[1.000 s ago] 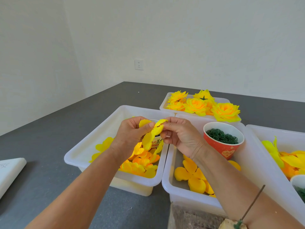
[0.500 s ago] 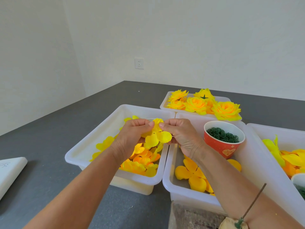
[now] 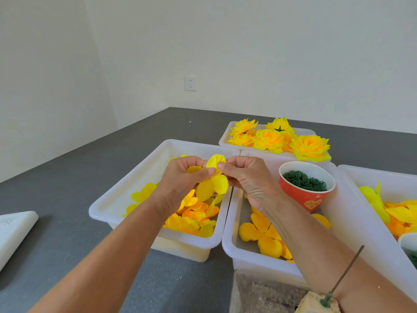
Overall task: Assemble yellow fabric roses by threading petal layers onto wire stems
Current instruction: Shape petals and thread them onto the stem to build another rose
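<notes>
Both hands hold one yellow petal layer above the left white bin. My left hand pinches its left side between thumb and fingers. My right hand pinches its right side, fingertips nearly meeting the left thumb. Loose yellow and orange petal layers fill that bin. A thin wire stem stands tilted in a block at the bottom right, beside my right forearm.
A middle bin holds larger petals and a red cup of green rings. Finished roses sit in a far tray. Another bin of petals is at right. A white box lies at left.
The petal layer has been turned and spread between my fingers, with one petal now raised above the fingertips. Both hands stayed over the left bin and rose slightly.
</notes>
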Demonstrator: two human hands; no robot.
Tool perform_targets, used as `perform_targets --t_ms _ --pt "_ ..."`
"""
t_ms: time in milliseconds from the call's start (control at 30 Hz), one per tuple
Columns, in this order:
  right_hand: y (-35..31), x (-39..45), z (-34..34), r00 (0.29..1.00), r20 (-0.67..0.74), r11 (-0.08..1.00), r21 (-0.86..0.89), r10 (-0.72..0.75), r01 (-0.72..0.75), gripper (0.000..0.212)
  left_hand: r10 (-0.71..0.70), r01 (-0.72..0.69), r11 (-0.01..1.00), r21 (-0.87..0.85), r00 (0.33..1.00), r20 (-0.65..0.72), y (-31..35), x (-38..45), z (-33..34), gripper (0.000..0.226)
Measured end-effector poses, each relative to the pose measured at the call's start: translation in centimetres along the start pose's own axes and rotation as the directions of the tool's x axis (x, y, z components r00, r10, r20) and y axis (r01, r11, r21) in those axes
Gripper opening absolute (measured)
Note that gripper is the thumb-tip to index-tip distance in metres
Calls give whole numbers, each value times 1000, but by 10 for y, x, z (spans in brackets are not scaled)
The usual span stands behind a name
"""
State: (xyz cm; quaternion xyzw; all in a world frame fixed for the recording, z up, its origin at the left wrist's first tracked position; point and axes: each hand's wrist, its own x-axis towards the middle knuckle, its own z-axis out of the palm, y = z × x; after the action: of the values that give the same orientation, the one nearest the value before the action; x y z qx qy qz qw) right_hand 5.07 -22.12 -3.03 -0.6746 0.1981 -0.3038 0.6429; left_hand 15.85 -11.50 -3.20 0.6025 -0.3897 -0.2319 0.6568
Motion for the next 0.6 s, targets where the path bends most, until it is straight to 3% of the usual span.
perform_targets --t_ms 100,300,367,533,600 --pt "-1 -2 0 1000 28 991 -135 5 -1 20 26 -30 999 -45 994 -103 -2 1 -3 12" --pt "-3 -4 -1 995 95 968 -245 -24 47 5 -13 -8 989 -151 990 -138 -4 5 -8 15" --pt "-3 -4 -1 995 100 980 -197 -17 36 10 -26 2 983 -183 991 -130 -3 6 -9 16" --pt "-9 -1 -1 990 105 984 144 91 -105 14 -87 80 970 -228 996 -22 -5 9 -11 17" --pt "-9 0 -2 995 19 992 72 98 -99 15 -92 98 974 -205 995 37 -5 9 -9 8"
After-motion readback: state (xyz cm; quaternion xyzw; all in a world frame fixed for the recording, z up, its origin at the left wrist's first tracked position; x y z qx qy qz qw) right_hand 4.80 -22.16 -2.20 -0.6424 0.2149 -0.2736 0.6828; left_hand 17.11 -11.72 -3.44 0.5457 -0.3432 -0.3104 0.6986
